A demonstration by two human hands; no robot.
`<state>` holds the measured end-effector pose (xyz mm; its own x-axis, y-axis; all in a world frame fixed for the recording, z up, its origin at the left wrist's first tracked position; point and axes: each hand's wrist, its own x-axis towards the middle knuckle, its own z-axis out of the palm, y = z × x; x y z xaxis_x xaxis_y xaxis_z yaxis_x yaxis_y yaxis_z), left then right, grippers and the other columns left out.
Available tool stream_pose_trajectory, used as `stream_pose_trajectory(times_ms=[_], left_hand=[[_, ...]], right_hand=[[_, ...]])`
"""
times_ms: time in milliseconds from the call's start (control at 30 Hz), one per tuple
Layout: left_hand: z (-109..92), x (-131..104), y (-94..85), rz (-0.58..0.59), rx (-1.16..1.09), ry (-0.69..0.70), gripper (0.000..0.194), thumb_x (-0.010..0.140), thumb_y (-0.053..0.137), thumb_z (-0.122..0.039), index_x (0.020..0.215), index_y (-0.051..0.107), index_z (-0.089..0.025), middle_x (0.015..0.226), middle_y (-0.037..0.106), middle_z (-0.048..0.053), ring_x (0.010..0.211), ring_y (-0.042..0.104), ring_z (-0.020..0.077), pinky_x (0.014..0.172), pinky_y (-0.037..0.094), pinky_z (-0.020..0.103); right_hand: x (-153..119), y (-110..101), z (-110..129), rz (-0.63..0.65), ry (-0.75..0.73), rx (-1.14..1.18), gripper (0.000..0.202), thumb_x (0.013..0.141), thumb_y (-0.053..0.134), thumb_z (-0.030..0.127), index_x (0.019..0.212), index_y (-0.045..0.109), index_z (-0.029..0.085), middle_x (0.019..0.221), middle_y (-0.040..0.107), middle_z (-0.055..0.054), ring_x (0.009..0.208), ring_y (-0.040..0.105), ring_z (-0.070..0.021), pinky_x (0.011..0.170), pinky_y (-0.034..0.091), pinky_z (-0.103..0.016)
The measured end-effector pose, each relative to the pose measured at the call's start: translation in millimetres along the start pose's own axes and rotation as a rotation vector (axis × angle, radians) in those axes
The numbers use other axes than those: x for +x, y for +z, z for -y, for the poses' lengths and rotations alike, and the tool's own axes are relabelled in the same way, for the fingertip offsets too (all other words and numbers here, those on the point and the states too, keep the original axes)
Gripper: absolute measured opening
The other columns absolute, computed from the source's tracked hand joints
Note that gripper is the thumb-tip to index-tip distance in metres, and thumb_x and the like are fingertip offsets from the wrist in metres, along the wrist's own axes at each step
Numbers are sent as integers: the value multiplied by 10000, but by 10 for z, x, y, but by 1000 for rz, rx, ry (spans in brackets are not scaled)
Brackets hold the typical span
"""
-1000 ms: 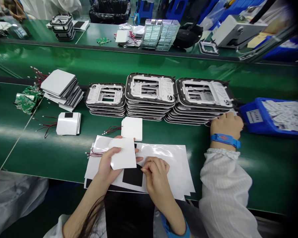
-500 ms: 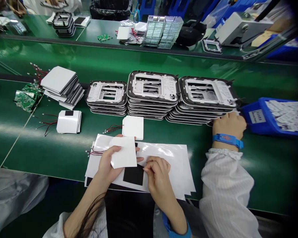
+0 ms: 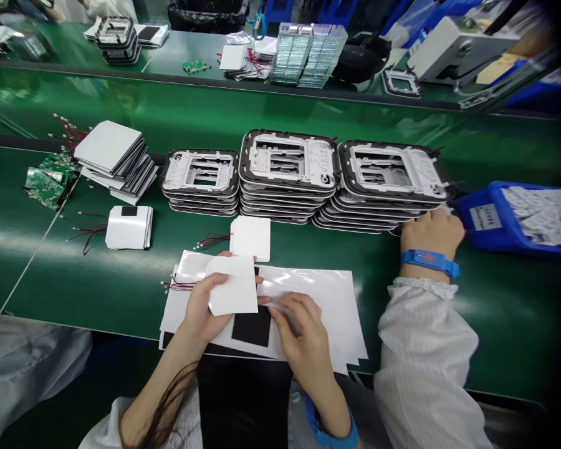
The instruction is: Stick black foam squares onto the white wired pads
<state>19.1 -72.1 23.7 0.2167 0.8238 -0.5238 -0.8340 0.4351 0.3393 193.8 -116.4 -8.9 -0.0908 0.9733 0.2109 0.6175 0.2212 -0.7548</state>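
Observation:
My left hand (image 3: pixel 204 302) is closed on a thin white square panel (image 3: pixel 232 285), thumb on its top face and fingers beneath. Red-and-black wires (image 3: pixel 180 285) show to the left of that hand. Beside the panel's lower right corner is my right hand (image 3: pixel 302 327), thumb and forefinger brought near each other; whatever may be between them is too small to make out. Under both hands lie glossy white sheets (image 3: pixel 327 312), with a black square (image 3: pixel 251 328) showing below the panel. Another wired white panel (image 3: pixel 251 239) lies just beyond.
Stacked frames (image 3: pixel 287 165) line the back of the green bench. At left are a pile of white panels (image 3: pixel 107 146), wired panels (image 3: pixel 128 227) and green circuit boards (image 3: pixel 51 181). Another person's hand (image 3: pixel 430 236) is at right, near a blue bin (image 3: pixel 490 215) of white pieces.
My right thumb and forefinger have shifted slightly and the hand has opened out a little. My left hand keeps the panel in nearly the same place.

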Motion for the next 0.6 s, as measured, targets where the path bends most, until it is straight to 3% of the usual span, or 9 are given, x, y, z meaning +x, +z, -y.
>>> stream_pose_trajectory(times_ms=[100, 367, 600], left_hand=[[-4, 4, 6, 8, 15, -3, 534, 805, 484, -92, 1305, 486, -277, 1237, 652, 69, 1019, 685, 312, 946, 469, 635], [9, 7, -13, 6, 16, 9, 551, 773, 531, -93, 1294, 492, -269, 1247, 650, 74, 1032, 678, 324, 934, 502, 587], [0, -9, -7, 17, -5, -9, 487, 816, 498, -96, 1263, 497, -289, 1251, 653, 60, 1046, 674, 319, 935, 499, 590]], right_hand=[[-11, 5, -9, -81, 6, 52, 175, 909, 602, 188, 1078, 579, 227, 988, 586, -80, 965, 571, -249, 805, 491, -421], [-11, -25, -3, -14, -87, 7, 145, 905, 585, 103, 964, 651, 217, 976, 558, -68, 948, 554, -233, 817, 447, -418], [0, -25, 8, 34, -13, 51, 138, 921, 544, 100, 896, 616, 215, 960, 523, -52, 954, 538, -223, 843, 418, -419]])
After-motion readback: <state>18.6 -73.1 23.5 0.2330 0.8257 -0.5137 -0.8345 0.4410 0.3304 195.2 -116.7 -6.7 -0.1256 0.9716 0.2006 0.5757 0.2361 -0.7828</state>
